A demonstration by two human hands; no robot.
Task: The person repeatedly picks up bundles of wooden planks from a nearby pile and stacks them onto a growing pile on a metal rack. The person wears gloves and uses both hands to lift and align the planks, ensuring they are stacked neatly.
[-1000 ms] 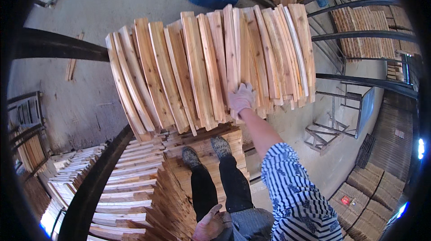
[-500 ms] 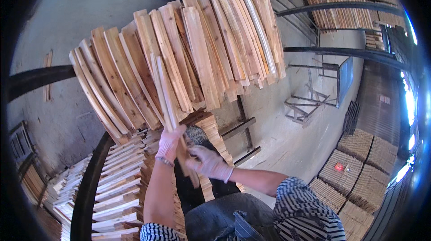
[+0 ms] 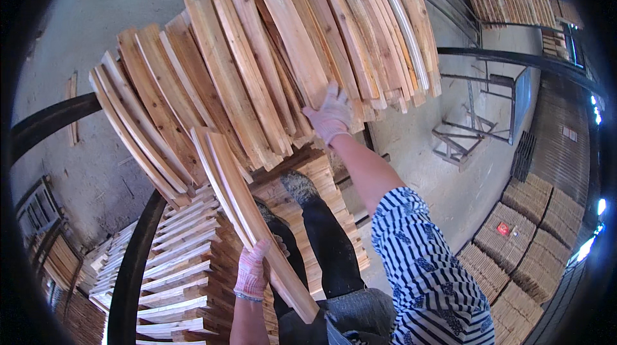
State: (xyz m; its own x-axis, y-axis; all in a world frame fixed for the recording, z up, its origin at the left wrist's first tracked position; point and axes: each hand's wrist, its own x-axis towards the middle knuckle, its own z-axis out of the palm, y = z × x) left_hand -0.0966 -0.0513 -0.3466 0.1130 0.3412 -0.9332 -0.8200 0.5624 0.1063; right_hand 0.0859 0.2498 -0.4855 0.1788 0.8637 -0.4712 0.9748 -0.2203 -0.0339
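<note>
Within left grip (image 3: 252, 270), wooden boards (image 3: 239, 190)

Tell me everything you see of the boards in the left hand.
The boards are long, narrow, pale tan wood, at least two side by side. They slant from upper left to lower right, partly hiding the left leg. The gloved left hand grips them nearer the lower end. Their far ends overlap the stacked row in view; contact there is unclear.

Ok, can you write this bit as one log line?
left hand: holding wooden slats | right hand: on near end of a long board | lower left: stacked wood
</note>
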